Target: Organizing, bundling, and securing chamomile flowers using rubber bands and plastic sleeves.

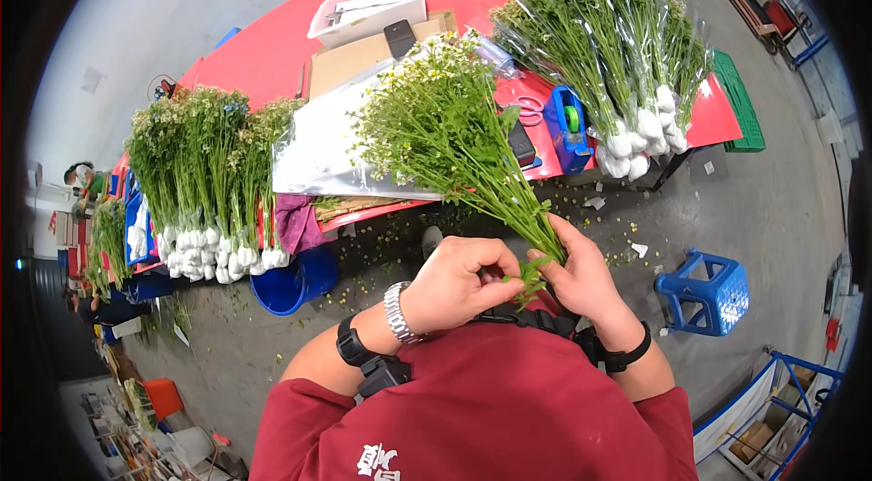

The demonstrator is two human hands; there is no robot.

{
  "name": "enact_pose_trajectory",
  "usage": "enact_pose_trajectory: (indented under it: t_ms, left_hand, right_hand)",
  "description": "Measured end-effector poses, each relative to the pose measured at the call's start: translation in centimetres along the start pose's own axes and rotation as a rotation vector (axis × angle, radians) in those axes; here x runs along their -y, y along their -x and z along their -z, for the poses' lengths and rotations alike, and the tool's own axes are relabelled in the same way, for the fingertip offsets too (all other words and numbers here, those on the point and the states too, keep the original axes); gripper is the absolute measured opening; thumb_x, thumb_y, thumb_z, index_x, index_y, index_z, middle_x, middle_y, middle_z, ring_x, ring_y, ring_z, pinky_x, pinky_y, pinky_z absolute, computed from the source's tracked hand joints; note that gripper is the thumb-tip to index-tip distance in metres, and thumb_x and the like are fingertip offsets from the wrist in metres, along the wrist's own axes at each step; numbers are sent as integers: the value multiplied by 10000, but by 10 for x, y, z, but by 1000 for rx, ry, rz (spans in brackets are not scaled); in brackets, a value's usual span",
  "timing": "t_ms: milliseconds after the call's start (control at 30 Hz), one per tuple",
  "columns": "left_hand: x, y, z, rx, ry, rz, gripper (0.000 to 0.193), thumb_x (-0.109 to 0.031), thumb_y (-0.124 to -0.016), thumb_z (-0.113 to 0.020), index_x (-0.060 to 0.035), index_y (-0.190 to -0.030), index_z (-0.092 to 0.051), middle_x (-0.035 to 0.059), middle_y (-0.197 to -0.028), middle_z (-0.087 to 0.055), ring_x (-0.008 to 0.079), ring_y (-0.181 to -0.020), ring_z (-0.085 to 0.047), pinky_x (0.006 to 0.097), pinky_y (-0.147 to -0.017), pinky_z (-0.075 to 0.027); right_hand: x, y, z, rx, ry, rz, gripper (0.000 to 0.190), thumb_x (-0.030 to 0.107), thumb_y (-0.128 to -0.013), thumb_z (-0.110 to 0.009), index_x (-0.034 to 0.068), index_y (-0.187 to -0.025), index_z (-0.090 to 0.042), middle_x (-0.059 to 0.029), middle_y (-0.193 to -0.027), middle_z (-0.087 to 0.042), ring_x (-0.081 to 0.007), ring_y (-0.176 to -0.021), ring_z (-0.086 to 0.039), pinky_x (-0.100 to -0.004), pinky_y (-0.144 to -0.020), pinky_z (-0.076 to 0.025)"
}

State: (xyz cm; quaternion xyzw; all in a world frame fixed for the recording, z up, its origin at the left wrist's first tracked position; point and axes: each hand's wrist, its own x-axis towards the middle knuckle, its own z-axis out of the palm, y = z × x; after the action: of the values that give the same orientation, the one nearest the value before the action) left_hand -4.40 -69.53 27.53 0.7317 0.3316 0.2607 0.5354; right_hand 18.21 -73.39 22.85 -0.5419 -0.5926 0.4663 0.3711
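Note:
My right hand (581,270) grips the stems of a bunch of small white and yellow daisy-like flowers (449,133). The bunch slants up and to the left, its flower heads above a clear plastic sheet (340,140) on the table. Close beside it, my left hand (470,280) pinches a small green leafy piece (531,280) at the lower stems. Whether that piece is still attached to a stem, I cannot tell. The cut stem ends are partly hidden by my right hand.
Wrapped bunches with white-bagged stem ends lie left (197,181) and right (613,58) on the red table (272,45). Near the right ones are a blue tape dispenser (569,130) and pink scissors (528,110). A blue bucket (293,283) and blue stool (705,293) stand on the floor.

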Motion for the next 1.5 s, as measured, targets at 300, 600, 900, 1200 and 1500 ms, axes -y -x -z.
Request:
enact_pose_trajectory:
  t_ms: [300,600,900,1200,1500]
  left_hand:
    - [8,10,19,-533,-594,-13,184,-115,-778,-796,-52,-896,-670,80,-768,-583,251,-670,-588,364,-610,-476]
    - [10,-11,27,-766,-662,67,244,-172,-761,-831,-4,-856,-683,60,-657,-517,168,-556,-469,323,-532,-386]
    - [25,-7,19,-803,-405,-30,167,-94,-792,-807,9,-808,-677,17,-629,-497,91,-536,-408,282,-508,-322]
    - [34,6,16,-872,-91,-51,81,-12,-887,-747,-7,-859,-671,-77,-694,-524,9,-609,-403,202,-535,-325]
    - [52,48,35,-576,-214,254,144,-131,-902,-734,8,-899,-699,19,-677,-582,77,-587,-524,248,-555,-438]
  right_hand:
    - [6,3,-2,-33,-40,-75,517,127,-928,-697,-79,-1363,-508,-196,-1119,-720,-214,-1010,-700,-344,-895,-533]
    - [14,5,-7,-42,70,-6,544,124,-905,-714,-96,-1357,-504,-221,-1102,-722,-286,-1028,-720,-362,-900,-539]
    - [7,9,-9,-54,41,-35,543,135,-907,-726,-92,-1353,-515,-218,-1136,-717,-269,-1050,-714,-359,-915,-534]
    - [-1,8,-12,-19,-68,-26,542,127,-915,-721,-96,-1362,-510,-190,-1151,-717,-224,-1056,-696,-341,-930,-524]
    - [-8,10,-9,-76,-5,18,569,128,-877,-757,-94,-1346,-523,-214,-1166,-704,-260,-1079,-698,-357,-936,-527]
